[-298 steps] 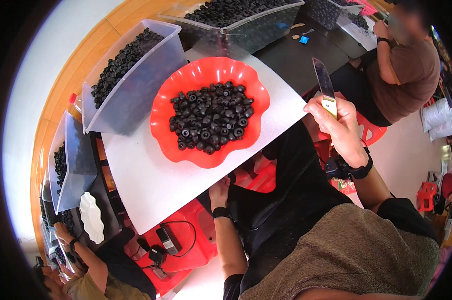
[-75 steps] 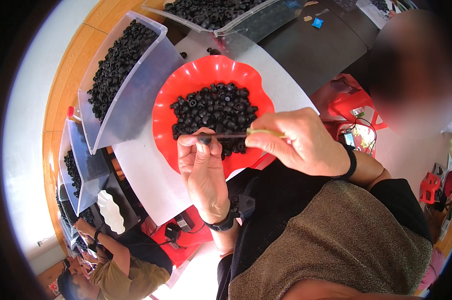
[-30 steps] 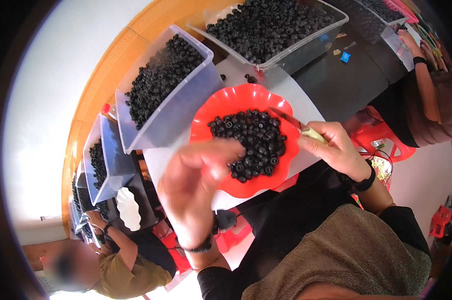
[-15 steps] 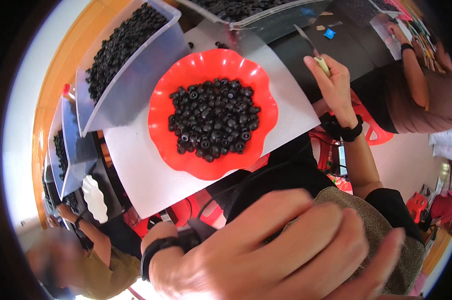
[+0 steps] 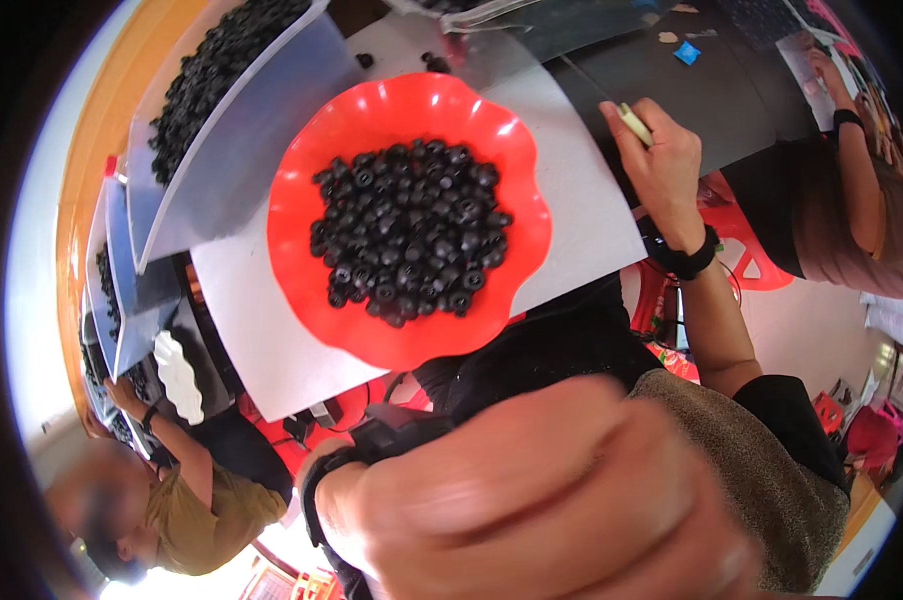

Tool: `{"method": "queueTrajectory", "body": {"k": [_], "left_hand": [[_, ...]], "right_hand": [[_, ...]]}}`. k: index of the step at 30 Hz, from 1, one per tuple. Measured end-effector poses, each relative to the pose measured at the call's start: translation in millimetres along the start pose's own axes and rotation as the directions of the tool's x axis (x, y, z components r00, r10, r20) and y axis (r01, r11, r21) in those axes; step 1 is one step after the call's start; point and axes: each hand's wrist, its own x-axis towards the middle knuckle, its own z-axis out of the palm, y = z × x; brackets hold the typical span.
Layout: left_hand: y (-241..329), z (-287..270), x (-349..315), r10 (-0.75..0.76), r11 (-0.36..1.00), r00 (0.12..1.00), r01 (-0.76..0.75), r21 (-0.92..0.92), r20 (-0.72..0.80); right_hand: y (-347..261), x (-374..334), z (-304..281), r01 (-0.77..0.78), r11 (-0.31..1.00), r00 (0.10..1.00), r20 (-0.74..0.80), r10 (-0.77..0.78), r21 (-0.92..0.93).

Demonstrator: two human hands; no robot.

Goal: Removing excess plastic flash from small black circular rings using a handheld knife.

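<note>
My right hand [image 5: 662, 160] is closed round the pale green handle of a small knife [image 5: 635, 125], above the table's right side. Its thin blade points up and to the left, faint against the dark table. Large and blurred, my left hand [image 5: 532, 490] is raised close to the view at the bottom. Its fingers look curled together, and their tips are hidden, so anything inside cannot be made out. Beyond it stands a red scalloped bowl [image 5: 307, 310] on a white sheet [image 5: 242, 330]. Small black round pieces with holes [image 5: 412, 230] are heaped in the bowl.
Clear plastic bins [image 5: 242, 140] of similar black pieces stand at the far left, with another bin [image 5: 532, 40] at the back. A few loose pieces [image 5: 435, 62] lie behind the bowl. Co-workers sit at left [image 5: 202, 510] and right [image 5: 862, 220]. A blue scrap [image 5: 687, 52] lies on the dark table.
My left hand's fingers have drawn closer together near the view. The bowl and bins appear shifted slightly up and left as the view moved. My right hand still holds the knife.
</note>
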Motion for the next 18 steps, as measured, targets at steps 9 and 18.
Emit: {"method": "queueTrajectory", "body": {"k": [9, 18], "left_hand": [[-136.4, 17.5, -81.1, -0.347, 0.887, 0.519, 0.453, -0.093, -0.781], [-222.1, 51.5, -145.9, -0.794, 0.607, 0.145, 0.149, -0.781, -0.590]], "right_hand": [[-5.3, 2.3, -2.8, -0.039, 0.999, 0.999, 0.034, 0.038, 0.033], [-4.4, 2.8, -4.1, 0.031, 0.994, 0.995, 0.088, -0.040, 0.107]]}}
